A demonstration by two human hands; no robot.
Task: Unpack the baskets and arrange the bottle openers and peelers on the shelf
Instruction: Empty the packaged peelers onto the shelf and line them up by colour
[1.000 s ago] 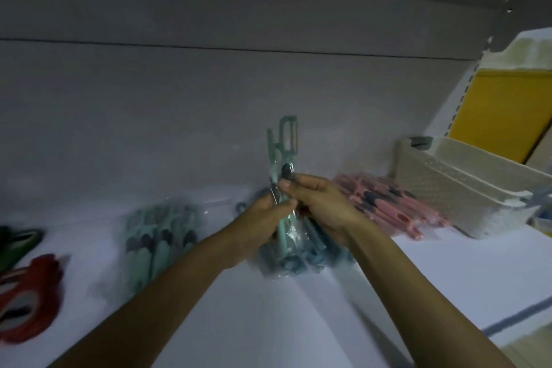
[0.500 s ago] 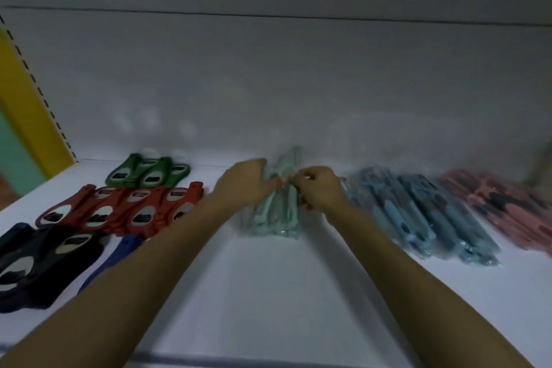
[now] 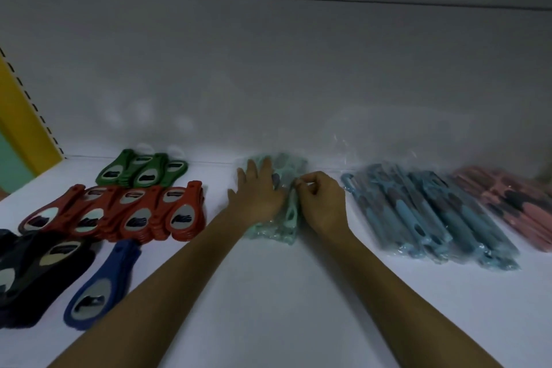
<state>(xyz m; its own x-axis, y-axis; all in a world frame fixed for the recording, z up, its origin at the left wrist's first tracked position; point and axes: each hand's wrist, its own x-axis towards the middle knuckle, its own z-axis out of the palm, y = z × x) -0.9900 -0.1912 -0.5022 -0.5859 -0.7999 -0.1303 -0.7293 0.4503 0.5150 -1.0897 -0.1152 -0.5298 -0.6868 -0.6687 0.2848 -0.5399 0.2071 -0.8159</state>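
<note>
2 hands meet at the mint peelers (image 3: pixel 277 233): my left hand (image 3: pixel 258 194) presses the pile flat, my right hand (image 3: pixel 322 203) pinches 1. I should lay it parallel.

Left hand (image 3: pixel 258 194) flat on mint peeler pack (image 3: pixel 285 215) on white shelf (image 3: pixel 283 293); right hand (image 3: pixel 321 200) pinches it. Red bottle openers (image 3: pixel 131 212) left, blue peeler packs (image 3: pixel 433 215) right.
</note>
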